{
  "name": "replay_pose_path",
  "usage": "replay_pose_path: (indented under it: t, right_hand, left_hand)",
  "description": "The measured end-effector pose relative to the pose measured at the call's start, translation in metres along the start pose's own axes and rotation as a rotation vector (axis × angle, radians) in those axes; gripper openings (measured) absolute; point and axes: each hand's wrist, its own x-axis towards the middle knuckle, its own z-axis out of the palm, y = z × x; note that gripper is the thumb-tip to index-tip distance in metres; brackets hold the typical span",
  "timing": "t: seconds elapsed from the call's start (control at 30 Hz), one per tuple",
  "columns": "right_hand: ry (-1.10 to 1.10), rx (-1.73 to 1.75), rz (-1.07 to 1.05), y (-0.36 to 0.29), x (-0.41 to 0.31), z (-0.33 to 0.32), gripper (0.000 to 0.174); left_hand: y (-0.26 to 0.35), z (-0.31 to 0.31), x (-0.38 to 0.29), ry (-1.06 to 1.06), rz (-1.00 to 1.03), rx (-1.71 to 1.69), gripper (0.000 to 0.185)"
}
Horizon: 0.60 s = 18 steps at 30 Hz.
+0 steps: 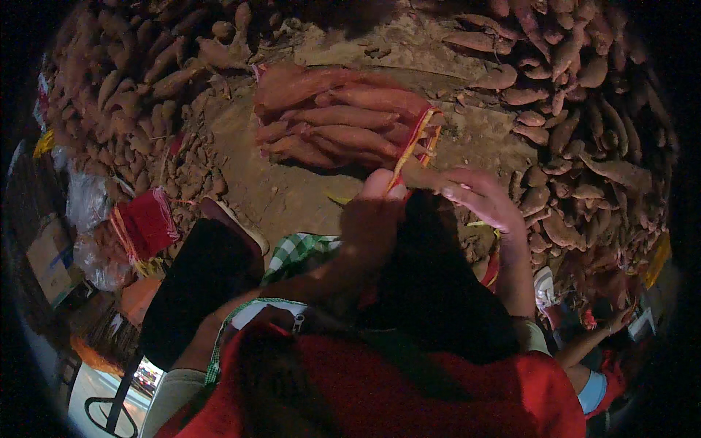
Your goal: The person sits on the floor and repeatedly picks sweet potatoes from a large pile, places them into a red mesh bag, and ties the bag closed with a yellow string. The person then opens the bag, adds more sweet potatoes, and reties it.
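Observation:
A red mesh bag [339, 123] full of sweet potatoes lies on its side on the earthen ground before me. Its mouth, edged by a yellow-orange hem [412, 147], faces right. My left hand [372, 211] grips the near part of that hem between thumb and fingers. At the opening is a single sweet potato [423, 176], its outer end in the fingers of my right hand [479, 194]. Where its inner end sits relative to the hem I cannot tell exactly. Several sweet potatoes show through the mesh.
Heaps of loose sweet potatoes lie at left [126, 82] and right [580, 191]. A stack of folded red mesh bags [145, 224] is beside my shoe [235, 222]. Clear plastic [87, 202] lies farther left. Another person's arm [589, 345] shows at lower right.

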Motion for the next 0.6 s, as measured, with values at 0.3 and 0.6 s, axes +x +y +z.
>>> replay_pose_path:
  t: [0.3,0.6]
  right_hand:
    - [0.202,-0.515,-0.249,-0.043,0.014,0.012,0.026]
    - [0.245,-0.552,-0.266,-0.042,0.036,0.051,0.019]
  left_hand:
    - [0.001,-0.003,-0.007,-0.028,-0.106,-0.308,0.032]
    - [-0.002,0.006,-0.007,-0.137,-0.034,0.036,0.022]
